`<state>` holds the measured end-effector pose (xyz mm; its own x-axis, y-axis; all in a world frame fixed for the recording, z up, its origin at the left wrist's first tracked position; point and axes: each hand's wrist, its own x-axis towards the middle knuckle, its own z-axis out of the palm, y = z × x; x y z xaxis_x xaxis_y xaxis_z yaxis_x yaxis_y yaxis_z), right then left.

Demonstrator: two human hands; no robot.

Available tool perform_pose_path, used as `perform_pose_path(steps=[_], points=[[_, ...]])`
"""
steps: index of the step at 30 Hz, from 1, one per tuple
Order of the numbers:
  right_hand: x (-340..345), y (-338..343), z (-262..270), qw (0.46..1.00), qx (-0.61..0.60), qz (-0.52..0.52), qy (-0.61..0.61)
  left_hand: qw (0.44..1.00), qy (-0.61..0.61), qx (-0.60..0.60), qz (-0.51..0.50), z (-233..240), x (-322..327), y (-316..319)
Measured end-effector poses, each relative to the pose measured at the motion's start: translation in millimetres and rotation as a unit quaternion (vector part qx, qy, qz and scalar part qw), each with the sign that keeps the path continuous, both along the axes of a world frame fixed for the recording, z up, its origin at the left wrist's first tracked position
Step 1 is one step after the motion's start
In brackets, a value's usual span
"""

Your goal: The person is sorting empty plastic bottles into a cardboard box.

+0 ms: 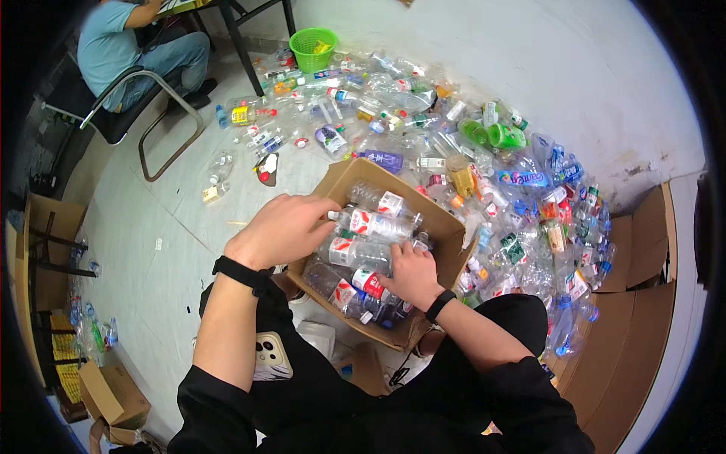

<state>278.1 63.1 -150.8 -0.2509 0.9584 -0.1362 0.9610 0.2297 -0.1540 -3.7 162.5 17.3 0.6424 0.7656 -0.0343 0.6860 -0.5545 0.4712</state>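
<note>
In front of me, a cardboard box (391, 339) holds several clear plastic bottles, many lying on their sides. My left hand (289, 230) reaches over the box's left edge, its thumb and fingers around the white-capped neck of a clear bottle (371, 223) with a red and white label. Just below that lies another clear bottle (363, 253), also labelled in red and white. My right hand (413, 272) is inside the box, fingers at this bottle's right end and thumb by a red-labelled bottle (371, 284). Its palm side is hidden, so its grip is unclear.
A large heap of plastic bottles (420, 113) spreads along the wall, with a green basket (313, 51) behind it. Flattened cardboard (624, 346) lines the right side. A seated person (113, 57) is at upper left. Another box (122, 394) stands lower left; a phone (273, 356) rests on my thigh.
</note>
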Motion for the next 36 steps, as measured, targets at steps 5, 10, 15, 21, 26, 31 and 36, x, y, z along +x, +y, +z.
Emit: perform_pose_path(steps=[5, 10, 15, 21, 26, 31, 36], points=[[4, -3, 0, 0.995, 0.050, 0.069, 0.047, 1.000, 0.024, -0.015, -0.003, 5, 8, -1], [10, 0, 10, 0.997, 0.042, 0.036, 0.050, 0.999, 0.037, -0.021, -0.013, 7, 19, 1], [46, 25, 54, 0.982, 0.054, -0.023, 0.177, 1.000, 0.022, 0.002, -0.016, 4, 18, 0], [180, 135, 91, 0.949, 0.027, -0.174, 0.261, 1.000, 0.021, 0.000, 0.010, 8, 6, -4], [280, 278, 15, 0.935, 0.022, -0.267, 0.233, 0.997, 0.025, -0.021, 0.074, 22, -2, 5], [308, 463, -106, 0.913, -0.021, -0.322, 0.250, 0.986, 0.077, -0.089, 0.118, 24, -9, 60], [288, 630, -169, 0.870, -0.080, -0.318, 0.368, 0.969, 0.041, -0.190, 0.149, 24, -8, 108]])
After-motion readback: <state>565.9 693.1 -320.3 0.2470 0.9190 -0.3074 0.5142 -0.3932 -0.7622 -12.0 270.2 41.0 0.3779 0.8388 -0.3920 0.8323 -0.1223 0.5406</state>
